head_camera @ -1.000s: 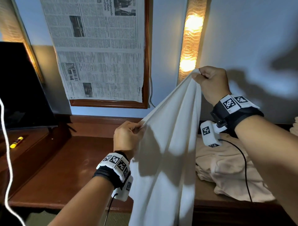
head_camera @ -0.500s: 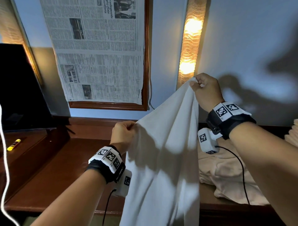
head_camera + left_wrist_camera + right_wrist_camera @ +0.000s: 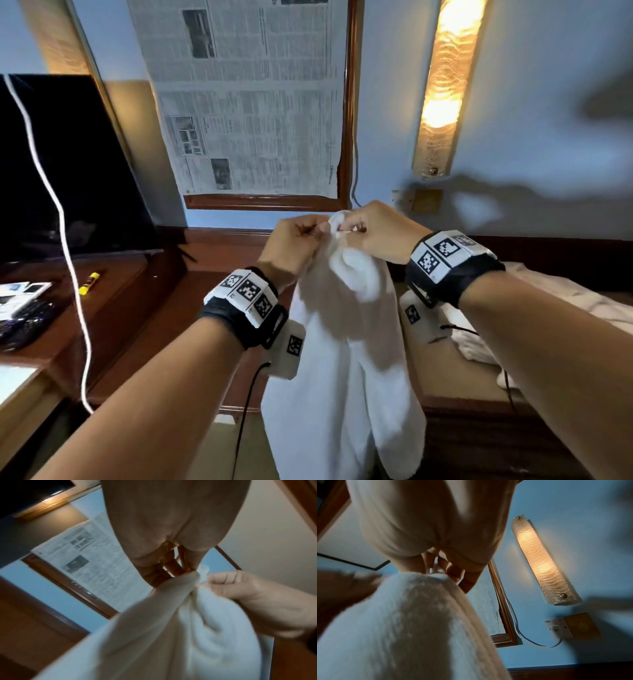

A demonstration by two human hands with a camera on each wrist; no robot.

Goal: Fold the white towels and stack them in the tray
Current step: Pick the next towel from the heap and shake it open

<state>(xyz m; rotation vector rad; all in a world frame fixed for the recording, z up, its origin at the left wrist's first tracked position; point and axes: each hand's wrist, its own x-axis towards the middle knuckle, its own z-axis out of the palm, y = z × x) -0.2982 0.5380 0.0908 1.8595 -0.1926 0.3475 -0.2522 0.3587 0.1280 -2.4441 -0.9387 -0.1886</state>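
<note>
The towel is held in the air, pinched at its top by the left hand and right hand, which are pressed together. Its long axis hangs straight down, equally near both hands. No tray is seen.
</note>
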